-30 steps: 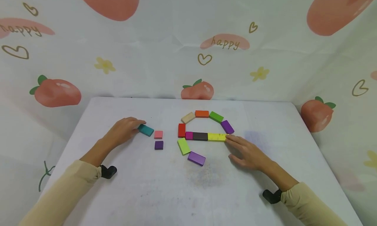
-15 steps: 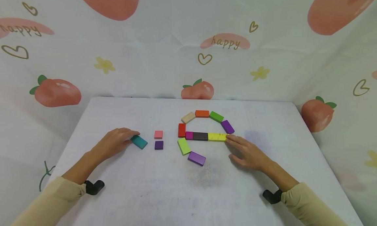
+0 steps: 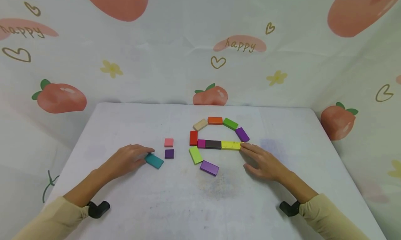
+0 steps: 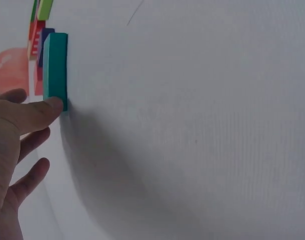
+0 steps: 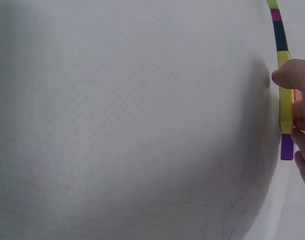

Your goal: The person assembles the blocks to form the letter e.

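Note:
My left hand (image 3: 127, 160) pinches one end of a teal rectangular block (image 3: 155, 161) between thumb and fingers. In the left wrist view the thumb lies against the near end of the teal block (image 4: 56, 70). Just beyond it sit a pink square block (image 3: 168, 142) and a dark purple square block (image 3: 169, 154). On the right, my right hand (image 3: 264, 163) rests with its fingers extended, fingertips at the right end of a yellow block (image 3: 230, 145). The right wrist view has the yellow block (image 5: 285, 110) partly behind the thumb.
The yellow block continues a row with a black (image 3: 213, 144) and a magenta block (image 3: 201, 144). Red (image 3: 193, 138), beige (image 3: 200, 124), orange (image 3: 215, 120), green (image 3: 230, 124) and purple (image 3: 242, 134) blocks arch above. Lime (image 3: 195, 155) and lilac (image 3: 209, 168) blocks curve below.
My left hand has carried the teal block nearer the front of the table, first leftward, then back to the right. The right hand stays at the yellow block.

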Demonstrator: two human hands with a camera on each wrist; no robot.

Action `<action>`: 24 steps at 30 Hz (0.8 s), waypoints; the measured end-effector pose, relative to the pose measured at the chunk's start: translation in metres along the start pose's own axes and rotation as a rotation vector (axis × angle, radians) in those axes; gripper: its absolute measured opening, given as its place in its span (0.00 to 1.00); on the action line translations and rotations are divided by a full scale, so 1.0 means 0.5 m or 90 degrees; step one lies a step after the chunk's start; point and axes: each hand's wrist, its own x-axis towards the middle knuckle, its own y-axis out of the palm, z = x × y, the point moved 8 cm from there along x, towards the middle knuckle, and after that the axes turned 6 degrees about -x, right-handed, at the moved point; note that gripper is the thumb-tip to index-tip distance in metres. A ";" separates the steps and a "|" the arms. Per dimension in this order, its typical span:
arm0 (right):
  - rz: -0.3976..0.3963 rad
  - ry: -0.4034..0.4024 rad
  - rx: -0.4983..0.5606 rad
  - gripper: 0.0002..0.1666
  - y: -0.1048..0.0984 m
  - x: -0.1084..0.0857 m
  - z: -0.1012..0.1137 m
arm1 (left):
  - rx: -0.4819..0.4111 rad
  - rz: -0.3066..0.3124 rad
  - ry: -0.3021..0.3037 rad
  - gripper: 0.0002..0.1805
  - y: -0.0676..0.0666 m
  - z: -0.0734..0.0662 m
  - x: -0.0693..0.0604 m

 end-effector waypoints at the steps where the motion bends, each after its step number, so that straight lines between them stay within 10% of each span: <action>1: 0.000 0.000 0.000 0.39 0.000 0.000 0.000 | -0.006 0.002 0.002 0.28 0.002 -0.005 0.001; 24: 0.003 0.008 -0.001 0.39 0.005 -0.001 -0.004 | -0.103 0.060 0.022 0.27 0.083 -0.107 0.044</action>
